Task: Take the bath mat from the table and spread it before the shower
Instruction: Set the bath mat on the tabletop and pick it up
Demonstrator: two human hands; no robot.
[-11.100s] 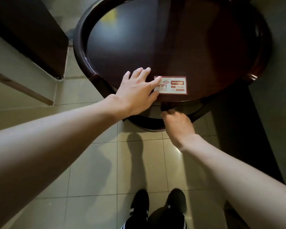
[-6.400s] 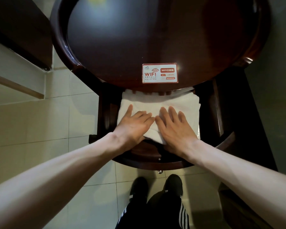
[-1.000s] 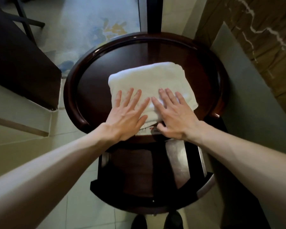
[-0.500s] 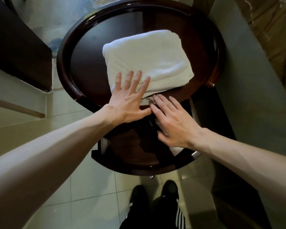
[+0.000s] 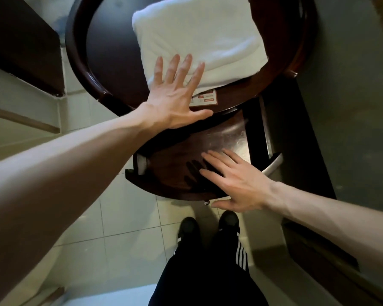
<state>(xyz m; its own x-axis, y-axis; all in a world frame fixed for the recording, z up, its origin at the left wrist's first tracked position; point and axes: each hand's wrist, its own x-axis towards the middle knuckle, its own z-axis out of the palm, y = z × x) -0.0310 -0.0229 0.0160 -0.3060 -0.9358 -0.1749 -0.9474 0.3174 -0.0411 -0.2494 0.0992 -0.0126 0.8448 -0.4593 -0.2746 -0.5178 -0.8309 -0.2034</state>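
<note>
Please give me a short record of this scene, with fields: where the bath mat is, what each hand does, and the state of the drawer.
bath mat: folded, white, lying on the round table
left hand: flat, fingers straight, resting on the mat's near edge
right hand: open, over the drawer, holding nothing
drawer: pulled out below the table top
WiFi card: partly covered by the mat

round dark table (image 5: 111,62), folded bath mat (image 5: 199,34), card (image 5: 206,98)

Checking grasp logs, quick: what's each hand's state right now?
Left hand: open, fingers flat on the bath mat.
Right hand: open, holding nothing, above the drawer.
</note>
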